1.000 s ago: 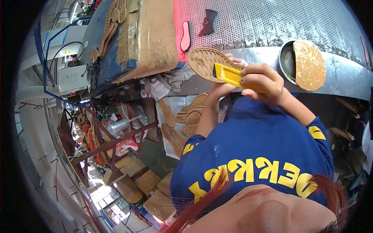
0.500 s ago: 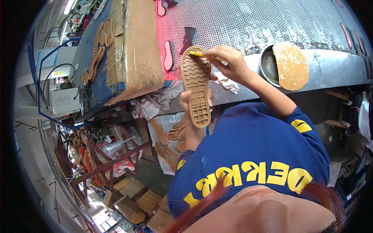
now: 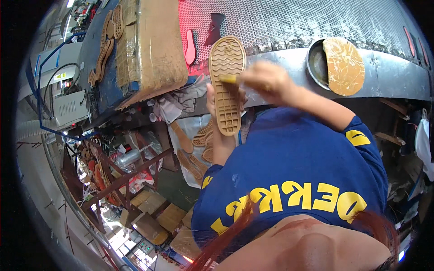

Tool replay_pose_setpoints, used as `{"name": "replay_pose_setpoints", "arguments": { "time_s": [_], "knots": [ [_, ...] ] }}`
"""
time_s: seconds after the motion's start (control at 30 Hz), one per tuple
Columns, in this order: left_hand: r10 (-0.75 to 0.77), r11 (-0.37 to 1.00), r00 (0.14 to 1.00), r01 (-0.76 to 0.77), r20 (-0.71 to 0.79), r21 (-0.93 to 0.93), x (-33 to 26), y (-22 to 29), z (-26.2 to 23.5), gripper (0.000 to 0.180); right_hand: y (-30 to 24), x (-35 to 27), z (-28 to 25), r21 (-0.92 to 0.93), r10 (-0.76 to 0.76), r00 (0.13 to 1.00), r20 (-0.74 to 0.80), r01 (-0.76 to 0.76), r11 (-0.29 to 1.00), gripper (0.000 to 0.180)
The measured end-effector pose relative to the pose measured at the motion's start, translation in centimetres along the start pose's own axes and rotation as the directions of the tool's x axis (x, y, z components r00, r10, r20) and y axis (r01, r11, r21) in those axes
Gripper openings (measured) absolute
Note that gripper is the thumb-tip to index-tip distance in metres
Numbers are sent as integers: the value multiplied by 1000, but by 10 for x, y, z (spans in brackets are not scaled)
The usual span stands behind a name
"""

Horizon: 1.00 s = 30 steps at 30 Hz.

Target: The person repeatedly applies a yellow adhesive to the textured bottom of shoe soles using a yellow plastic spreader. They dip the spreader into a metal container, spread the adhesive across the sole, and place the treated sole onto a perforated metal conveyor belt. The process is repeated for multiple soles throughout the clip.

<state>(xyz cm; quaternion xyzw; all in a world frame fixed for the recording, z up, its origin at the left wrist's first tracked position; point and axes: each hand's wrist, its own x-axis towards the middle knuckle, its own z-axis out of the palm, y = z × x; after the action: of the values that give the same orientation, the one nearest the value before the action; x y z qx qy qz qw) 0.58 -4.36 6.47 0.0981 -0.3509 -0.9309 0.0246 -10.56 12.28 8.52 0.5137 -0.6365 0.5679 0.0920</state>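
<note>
Right hand shifted down sole, brushing.

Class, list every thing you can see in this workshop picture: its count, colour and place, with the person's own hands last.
shoe sole: one, tan, tread up, held at centre.
yellow tool: one, across the sole; blurred.
round pan: one, metal, holding a tan disc, upper right.
mesh belt: one, grey, red-lit, top.
cardboard slab: one, brown, upper left.
loose soles: several, tan, below the bench.
left hand: grips the sole.
right hand: holds the tool.
</note>
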Motion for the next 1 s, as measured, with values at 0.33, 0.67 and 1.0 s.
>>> {"name": "replay_pose_setpoints", "arguments": {
  "time_s": [0.33,0.67,1.0],
  "knots": [
    [-47,949,994,76,101,-307,16,3,-2,75,7,8,3,-10,12,998,61,-11,1000,33],
    [-61,921,994,92,93,-378,17,-2,-14,75,1,5,10,72,85,991,107,-93,993,34],
    [255,950,921,-182,293,-254,36,6,-19,79,27,-37,-19,190,440,823,-358,-397,898,26]
  ]
}}
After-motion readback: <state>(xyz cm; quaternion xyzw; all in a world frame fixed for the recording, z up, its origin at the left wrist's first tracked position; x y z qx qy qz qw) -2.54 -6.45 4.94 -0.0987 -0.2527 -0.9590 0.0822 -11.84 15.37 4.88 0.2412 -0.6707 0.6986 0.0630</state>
